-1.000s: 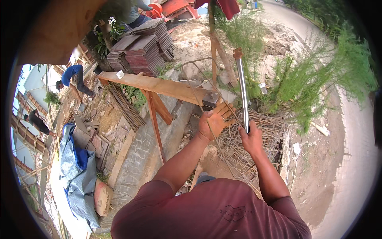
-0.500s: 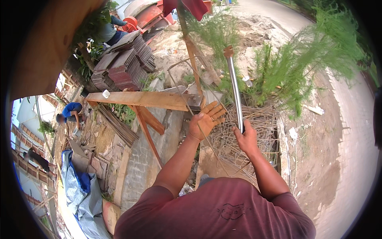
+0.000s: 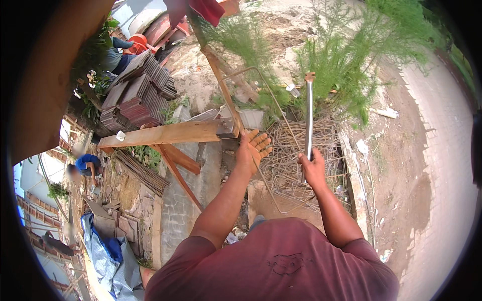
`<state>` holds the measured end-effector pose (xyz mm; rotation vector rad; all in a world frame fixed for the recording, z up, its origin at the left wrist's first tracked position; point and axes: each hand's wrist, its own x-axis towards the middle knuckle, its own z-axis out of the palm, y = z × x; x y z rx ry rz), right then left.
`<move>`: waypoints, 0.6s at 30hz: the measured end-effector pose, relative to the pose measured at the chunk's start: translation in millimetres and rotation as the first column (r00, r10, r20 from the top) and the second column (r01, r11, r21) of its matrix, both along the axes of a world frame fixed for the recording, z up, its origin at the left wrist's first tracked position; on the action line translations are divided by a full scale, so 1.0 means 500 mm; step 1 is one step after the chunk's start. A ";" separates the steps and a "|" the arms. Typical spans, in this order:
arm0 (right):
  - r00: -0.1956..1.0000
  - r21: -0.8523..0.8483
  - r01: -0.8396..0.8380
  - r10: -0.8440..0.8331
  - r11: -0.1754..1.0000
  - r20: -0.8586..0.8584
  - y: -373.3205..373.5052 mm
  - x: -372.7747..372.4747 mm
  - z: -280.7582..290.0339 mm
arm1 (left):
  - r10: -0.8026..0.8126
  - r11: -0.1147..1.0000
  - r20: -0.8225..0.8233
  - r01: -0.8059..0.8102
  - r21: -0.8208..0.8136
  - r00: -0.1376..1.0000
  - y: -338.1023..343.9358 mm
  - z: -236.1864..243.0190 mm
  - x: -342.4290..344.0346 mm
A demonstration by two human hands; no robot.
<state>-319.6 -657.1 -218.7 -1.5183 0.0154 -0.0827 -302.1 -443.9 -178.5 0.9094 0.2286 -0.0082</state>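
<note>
My right hand [image 3: 313,166] is wrapped round the lower end of a silver metal bar with a rusty head [image 3: 309,115], which stands nearly upright. My left hand [image 3: 251,153] is open, palm up and fingers spread, beside the end of a wooden beam [image 3: 165,134]. A bent steel-rod frame [image 3: 277,104], roughly rectangular, lies across this palm near the thumb, and the fingers are not closed on it. On the beam's end sits a dark metal block [image 3: 227,129]. Below and between my hands lies a heap of similar bent rods [image 3: 296,138].
Slanting wooden legs [image 3: 179,173] brace the beam. Stacked roof tiles [image 3: 135,93] stand at the far left, near a person by an orange machine [image 3: 136,44]. A crouching person in blue [image 3: 88,164] is at left, above a tarp [image 3: 103,251]. Feathery green plants [image 3: 346,65] grow at far right.
My view has shifted, so the beam and tiles sit further left. The silver bar has tilted to more upright and its head is lower. My left hand stays spread.
</note>
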 end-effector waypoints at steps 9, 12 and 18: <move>0.833 0.116 0.371 -0.275 0.921 -0.480 -0.089 -0.004 -0.295 | -0.261 0.908 -0.463 0.378 0.180 0.847 -0.127 -0.277 -0.199; 0.747 0.181 0.496 -0.311 0.849 -0.588 -0.116 -0.044 -0.340 | -0.346 0.882 -0.574 0.466 0.070 0.742 -0.144 -0.317 -0.246; 0.567 0.028 0.533 -0.332 0.846 -0.754 -0.233 -0.103 -0.578 | -0.470 0.823 -0.593 0.568 -0.025 0.654 -0.148 -0.399 -0.186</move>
